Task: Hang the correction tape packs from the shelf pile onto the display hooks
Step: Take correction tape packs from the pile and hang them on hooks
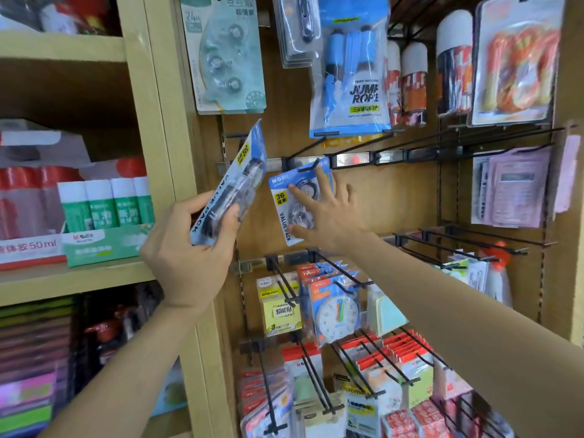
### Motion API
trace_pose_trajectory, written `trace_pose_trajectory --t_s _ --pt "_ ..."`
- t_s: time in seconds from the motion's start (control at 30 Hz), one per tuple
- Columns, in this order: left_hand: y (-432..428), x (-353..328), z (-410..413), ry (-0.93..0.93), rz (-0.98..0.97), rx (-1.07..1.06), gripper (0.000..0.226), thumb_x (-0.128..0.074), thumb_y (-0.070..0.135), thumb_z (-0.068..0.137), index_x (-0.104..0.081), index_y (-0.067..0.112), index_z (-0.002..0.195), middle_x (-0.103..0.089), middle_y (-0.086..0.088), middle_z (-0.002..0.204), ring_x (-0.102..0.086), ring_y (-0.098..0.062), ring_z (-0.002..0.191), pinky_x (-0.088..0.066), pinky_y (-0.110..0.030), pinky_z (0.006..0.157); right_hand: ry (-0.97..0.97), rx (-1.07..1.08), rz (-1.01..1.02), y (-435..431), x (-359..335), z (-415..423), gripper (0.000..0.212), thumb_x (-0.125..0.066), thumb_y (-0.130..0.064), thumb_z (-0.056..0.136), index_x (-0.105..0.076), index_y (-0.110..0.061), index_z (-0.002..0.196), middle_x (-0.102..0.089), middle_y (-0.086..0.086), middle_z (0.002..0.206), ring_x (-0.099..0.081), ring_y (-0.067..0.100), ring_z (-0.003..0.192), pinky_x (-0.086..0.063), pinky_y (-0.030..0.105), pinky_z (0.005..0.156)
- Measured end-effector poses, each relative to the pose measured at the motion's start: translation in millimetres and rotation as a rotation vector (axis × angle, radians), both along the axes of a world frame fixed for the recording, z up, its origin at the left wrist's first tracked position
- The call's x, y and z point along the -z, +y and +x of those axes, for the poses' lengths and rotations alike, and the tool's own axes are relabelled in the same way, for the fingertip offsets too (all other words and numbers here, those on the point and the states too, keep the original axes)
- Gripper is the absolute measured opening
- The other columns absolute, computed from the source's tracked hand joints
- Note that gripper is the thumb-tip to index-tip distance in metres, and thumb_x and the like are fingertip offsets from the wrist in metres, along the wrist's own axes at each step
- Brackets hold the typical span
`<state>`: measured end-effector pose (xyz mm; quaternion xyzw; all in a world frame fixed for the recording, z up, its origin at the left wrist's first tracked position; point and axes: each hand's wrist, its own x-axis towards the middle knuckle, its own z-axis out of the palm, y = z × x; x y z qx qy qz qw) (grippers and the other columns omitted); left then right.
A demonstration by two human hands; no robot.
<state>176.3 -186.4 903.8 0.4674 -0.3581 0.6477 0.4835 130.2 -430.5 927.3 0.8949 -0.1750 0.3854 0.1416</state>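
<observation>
My left hand (192, 238) grips a blue correction tape pack (232, 181) marked "VALUE PACK", tilted up and to the right in front of the wooden upright. A second blue correction tape pack (282, 203) hangs on a black display hook (308, 167) on the back panel. My right hand (328, 216) lies flat on that hanging pack with fingers spread and thumb under it. The shelf pile is not in view.
Glue bottles (104, 203) stand on the left shelf. Mint-green tape packs (227, 55) and a jump rope bag (350, 67) hang above. Empty black hooks (467, 245) jut out at right. Sticky notes (281, 308) and a toy clock (336, 314) hang below.
</observation>
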Motion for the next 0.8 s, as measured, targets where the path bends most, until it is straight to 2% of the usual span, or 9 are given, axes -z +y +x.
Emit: trace_pose_trajectory --t_s 0.17,0.33,0.4,0.47,0.5,0.57,0.67,0.73,0.8 --pt "0 -1 3 0.006 0.017 -0.019 0.028 -0.079 0.025 0.089 -0.072 0.003 0.105 -0.075 -0.009 0.092 -0.070 -0.028 0.074 -0.056 -0.043 0.062 0.091 0.015 0.042 0 -18 28 0.076 -0.043 -0.070 0.089 -0.012 -0.046 0.154 -0.005 0.008 0.166 -0.007 0.047 0.147 -0.017 0.062 0.113" --pt "1 -1 1 0.017 0.019 -0.022 0.026 -0.080 0.025 0.089 -0.073 0.005 0.105 -0.075 -0.007 0.090 -0.069 -0.027 0.072 -0.055 -0.041 0.061 0.216 -0.118 0.246 -9 -33 33 0.074 -0.053 -0.057 0.094 -0.013 -0.046 0.155 -0.007 0.005 0.166 -0.010 0.043 0.149 -0.017 0.056 0.117" --pt "1 -2 1 0.029 0.020 0.007 0.027 -0.080 0.025 0.088 -0.073 0.005 0.105 -0.075 -0.007 0.091 -0.069 -0.025 0.072 -0.054 -0.037 0.062 0.094 -0.314 0.419 -3 -27 19 0.070 -0.061 -0.042 0.095 -0.026 -0.036 0.155 -0.025 0.006 0.162 -0.025 0.034 0.146 -0.020 0.034 0.117" --pt "3 -2 0 0.036 0.015 0.040 0.028 -0.080 0.024 0.088 -0.073 0.004 0.105 -0.075 -0.005 0.092 -0.069 -0.024 0.073 -0.053 -0.034 0.063 -0.091 -0.570 0.687 9 -16 -2 0.064 -0.069 -0.030 0.092 -0.041 -0.027 0.150 -0.042 0.001 0.152 -0.046 0.021 0.133 -0.031 0.003 0.097" --pt "3 -2 0 0.035 0.017 0.055 0.028 -0.081 0.024 0.088 -0.073 0.003 0.105 -0.074 -0.004 0.092 -0.069 -0.022 0.074 -0.053 -0.033 0.064 -0.161 -0.693 0.846 17 -11 -13 0.060 -0.072 -0.028 0.091 -0.048 -0.025 0.146 -0.050 -0.003 0.146 -0.054 0.013 0.125 -0.035 0.000 0.090" --pt "3 -2 -1 0.033 0.039 0.079 0.030 -0.081 0.025 0.088 -0.072 0.003 0.105 -0.071 0.002 0.093 -0.068 -0.019 0.075 -0.053 -0.031 0.065 -0.194 -0.893 1.142 34 -1 -31 0.052 -0.071 -0.030 0.091 -0.054 -0.025 0.140 -0.061 -0.008 0.134 -0.060 0.005 0.115 -0.045 0.015 0.093" --pt "4 -2 -4 0.044 0.077 0.141 0.032 -0.080 0.030 0.088 -0.073 0.004 0.105 -0.067 0.008 0.095 -0.065 -0.007 0.079 -0.053 -0.023 0.071 -0.161 -1.134 1.389 52 10 -41 0.044 -0.068 -0.027 0.093 -0.056 -0.016 0.133 -0.065 0.001 0.129 -0.062 0.018 0.118 -0.045 0.038 0.104" --pt "5 -2 -6 0.036 0.104 0.167 0.034 -0.079 0.032 0.088 -0.073 0.004 0.106 -0.066 0.009 0.094 -0.062 -0.002 0.080 -0.050 -0.012 0.074 -0.207 -1.285 1.490 64 12 -43 0.041 -0.072 -0.024 0.087 -0.054 -0.014 0.122 -0.061 0.013 0.119 -0.060 0.023 0.115 -0.043 0.042 0.108" --pt "6 -2 -6 0.019 0.135 0.162 0.036 -0.079 0.036 0.088 -0.073 0.005 0.105 -0.068 0.008 0.091 -0.062 -0.003 0.077 -0.050 -0.014 0.071 -0.318 -1.369 1.554 68 16 -44 0.033 -0.075 -0.019 0.083 -0.053 -0.018 0.108 -0.053 0.019 0.111 -0.059 0.024 0.108 -0.048 0.041 0.102"
